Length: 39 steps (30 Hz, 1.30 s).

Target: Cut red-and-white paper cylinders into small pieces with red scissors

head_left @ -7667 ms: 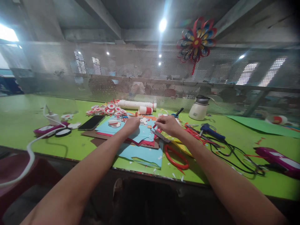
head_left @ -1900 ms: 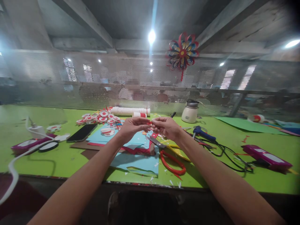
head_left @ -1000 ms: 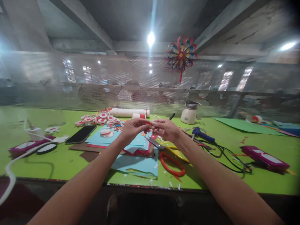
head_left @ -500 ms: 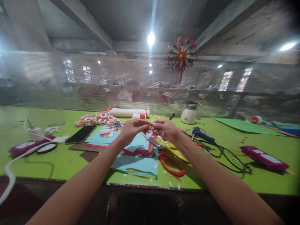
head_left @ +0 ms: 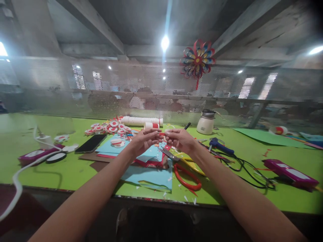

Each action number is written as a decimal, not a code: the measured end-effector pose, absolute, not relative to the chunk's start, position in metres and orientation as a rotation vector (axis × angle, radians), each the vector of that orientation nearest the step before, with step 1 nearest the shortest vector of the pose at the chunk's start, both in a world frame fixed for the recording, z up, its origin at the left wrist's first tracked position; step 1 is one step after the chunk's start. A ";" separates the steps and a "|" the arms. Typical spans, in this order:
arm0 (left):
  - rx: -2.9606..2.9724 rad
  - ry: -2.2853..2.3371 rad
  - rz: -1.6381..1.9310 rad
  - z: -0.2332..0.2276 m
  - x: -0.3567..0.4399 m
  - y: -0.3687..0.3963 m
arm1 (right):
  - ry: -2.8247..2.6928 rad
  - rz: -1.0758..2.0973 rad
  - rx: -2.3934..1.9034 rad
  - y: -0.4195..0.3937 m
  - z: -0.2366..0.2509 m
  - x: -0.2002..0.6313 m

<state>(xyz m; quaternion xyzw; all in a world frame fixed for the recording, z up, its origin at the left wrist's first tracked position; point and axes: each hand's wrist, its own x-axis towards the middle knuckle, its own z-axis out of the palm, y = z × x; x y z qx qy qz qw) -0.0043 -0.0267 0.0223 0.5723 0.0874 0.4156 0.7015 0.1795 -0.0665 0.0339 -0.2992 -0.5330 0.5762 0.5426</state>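
Note:
My left hand and my right hand meet above the middle of the table, fingertips pinched. Between them stretches a small red strip, apparently paper, with one end in each hand; the fingers hide part of it. Below lie stacked light blue sheets over red and brown ones. A pair of scissors with red and yellow handles rests under my right hand, its blades pointing towards the strip. Small round white and red pieces sit on the stack to the left of my left hand.
A pile of red-and-white discs, a white roll and a jug stand at the back. A black phone lies left. Right are a blue glue gun, black cables and a purple box.
The view has shifted slightly, so the table's things appear a little further right. My hands have drawn slightly apart, and more of the red strip shows between them.

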 end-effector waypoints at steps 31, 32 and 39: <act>1.378 0.052 0.691 0.018 -0.005 -0.033 | -1.605 1.466 -0.654 -0.081 0.042 0.180; 1.377 0.053 0.693 0.018 -0.005 -0.033 | -1.598 1.468 -0.661 -0.081 0.042 0.180; 1.366 0.060 0.687 0.024 -0.010 -0.032 | -1.549 1.418 -0.686 -0.078 0.041 0.181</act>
